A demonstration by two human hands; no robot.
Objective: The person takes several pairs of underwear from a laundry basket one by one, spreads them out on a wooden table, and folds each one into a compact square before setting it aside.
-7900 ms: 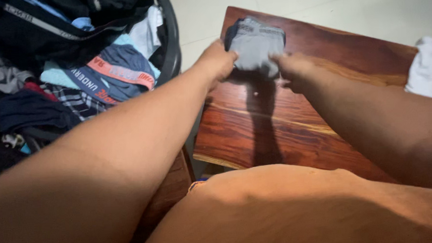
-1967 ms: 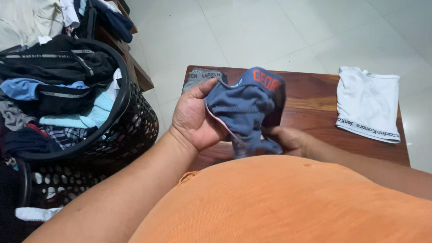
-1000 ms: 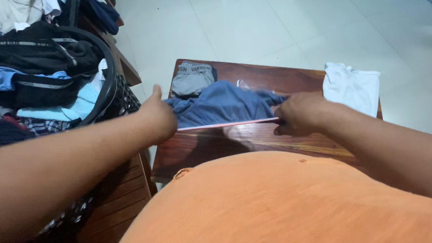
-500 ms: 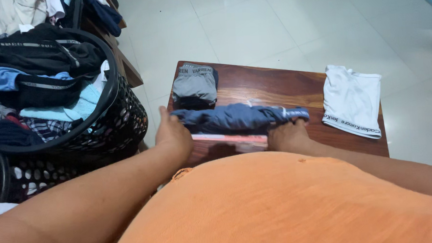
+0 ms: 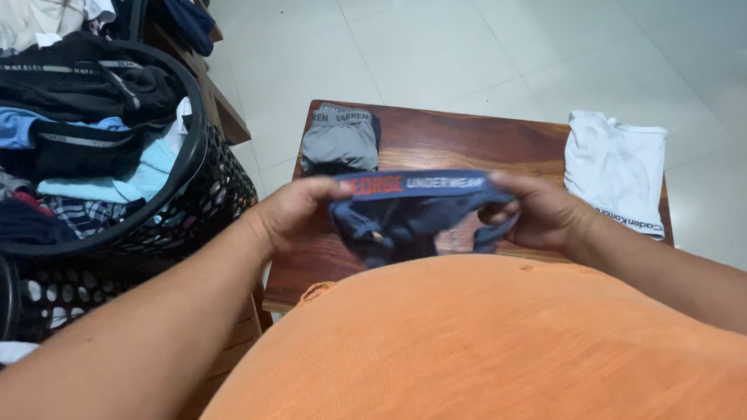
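Blue underwear (image 5: 416, 216) hangs stretched between our two hands above the near edge of the wooden table (image 5: 438, 144), its waistband uppermost and running level from left to right, so the long axis lies across our view. The body of the garment droops down from the band toward our orange shirt (image 5: 480, 348), bunched and partly blurred. Our left hand (image 5: 294, 212) is closed around the left end of the waistband, thumb on top. Our right hand (image 5: 537, 213) is closed on the right end, fingers curled under the cloth and thumb laid along the band.

Behind the garment, on the far left corner of the table, a folded grey pair of underwear (image 5: 340, 144) lies flat, waistband away from us. On the right end of the table a folded white garment (image 5: 615, 166) lies with one edge hanging over the side, well apart from the grey pair. To our left, just beside the table, stands a black perforated laundry basket (image 5: 213, 200) heaped with dark, blue and striped clothes (image 5: 68, 139). Pale floor tiles (image 5: 483, 37) spread beyond the table.
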